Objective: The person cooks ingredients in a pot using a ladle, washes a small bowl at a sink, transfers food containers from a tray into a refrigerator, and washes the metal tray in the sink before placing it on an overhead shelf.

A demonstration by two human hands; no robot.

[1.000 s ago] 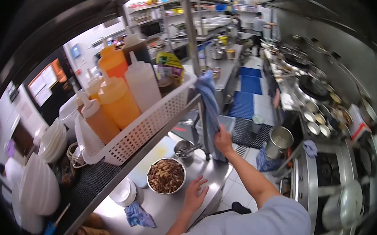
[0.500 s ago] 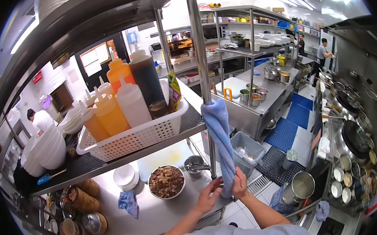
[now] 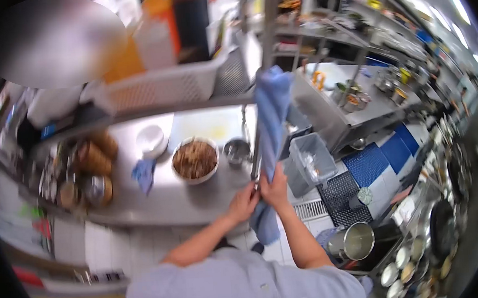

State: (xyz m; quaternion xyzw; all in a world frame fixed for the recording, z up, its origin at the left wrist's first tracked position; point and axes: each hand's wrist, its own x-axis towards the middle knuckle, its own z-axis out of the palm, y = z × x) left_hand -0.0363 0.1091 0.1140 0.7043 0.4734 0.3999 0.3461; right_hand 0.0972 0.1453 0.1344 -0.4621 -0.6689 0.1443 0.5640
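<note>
A long blue cloth hangs down along the metal shelf post, its lower end loose below my hands. My right hand is closed around the cloth. Just beside it, my left hand is closed with its fingertips at the foot of the post; what it grips there is blurred. To the left on the steel counter stands a white bowl of brown cooked food, with a metal pot between it and the post.
A white basket of sauce bottles sits on the shelf above. White plates and a folded blue rag lie on the counter. A clear plastic bin and a large steel pot are to the right.
My view has tipped downward and blurred. Both hands have moved from the cloth's bottom end to higher on it, and the left fingers have closed.
</note>
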